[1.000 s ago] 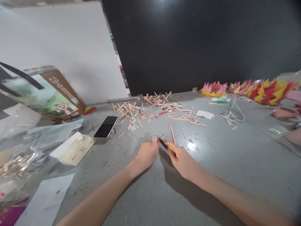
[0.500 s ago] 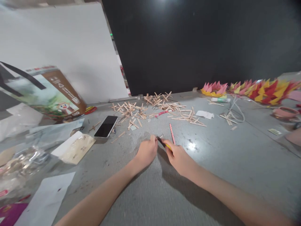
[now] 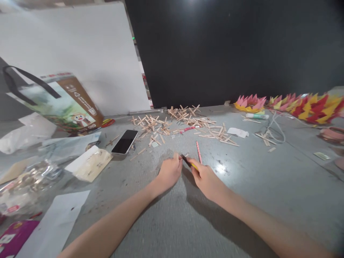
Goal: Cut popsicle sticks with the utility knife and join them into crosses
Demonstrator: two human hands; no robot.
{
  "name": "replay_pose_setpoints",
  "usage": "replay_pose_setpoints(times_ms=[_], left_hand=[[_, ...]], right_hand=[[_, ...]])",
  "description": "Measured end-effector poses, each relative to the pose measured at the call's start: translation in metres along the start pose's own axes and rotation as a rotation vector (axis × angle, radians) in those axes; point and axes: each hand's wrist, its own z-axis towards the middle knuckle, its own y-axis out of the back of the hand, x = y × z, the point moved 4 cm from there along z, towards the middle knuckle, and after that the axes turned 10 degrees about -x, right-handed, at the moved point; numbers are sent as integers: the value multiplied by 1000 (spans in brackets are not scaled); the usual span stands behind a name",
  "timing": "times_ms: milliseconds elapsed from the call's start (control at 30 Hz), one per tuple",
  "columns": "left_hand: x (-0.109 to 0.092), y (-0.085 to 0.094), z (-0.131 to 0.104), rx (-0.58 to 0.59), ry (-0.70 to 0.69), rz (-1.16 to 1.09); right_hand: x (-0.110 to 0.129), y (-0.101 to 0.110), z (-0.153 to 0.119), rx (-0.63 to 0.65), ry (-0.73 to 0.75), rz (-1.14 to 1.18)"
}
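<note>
Tabletop point(image 3: 268, 193), flat and grey, spans the lower frame; flat pale wooden sticks point(image 3: 152, 123) lie heaped at mid-frame. Just below centre, the right hand point(image 3: 208, 181) has fingers curled around a slim black-and-yellow tool point(image 3: 186, 159), its tip beside the left hand point(image 3: 170, 172), whose finger hold cannot be told.

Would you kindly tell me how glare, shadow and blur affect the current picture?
Head view: a bright glare spot on the gray table, just beyond the right hand; same view: a dark shadow beneath that hand, and a soft glow high on the black panel; same view: the clear packaging at left looks smeared, and the black-and-yellow tool is too soft to identify.
</note>
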Motion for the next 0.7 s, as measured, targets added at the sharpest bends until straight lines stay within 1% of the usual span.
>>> replay_pose_setpoints(times_ms=[133,300,433,533,700], left_hand=[[-2,-1,-1,9,-5,17],[-4,2,0,26,3,43],[-5,4,-1,21,9,48],[-5,3,-1,24,-2,51],[-3,0,-1,20,-12,46]], right_hand=[[2,2,-6,-13,-40,-27],[0,-3,1,0,11,-22],[-4,-4,-1,-12,5,-23],[-6,-4,-3,-21,-5,-56],[-7,-4,2,-4,33,-35]])
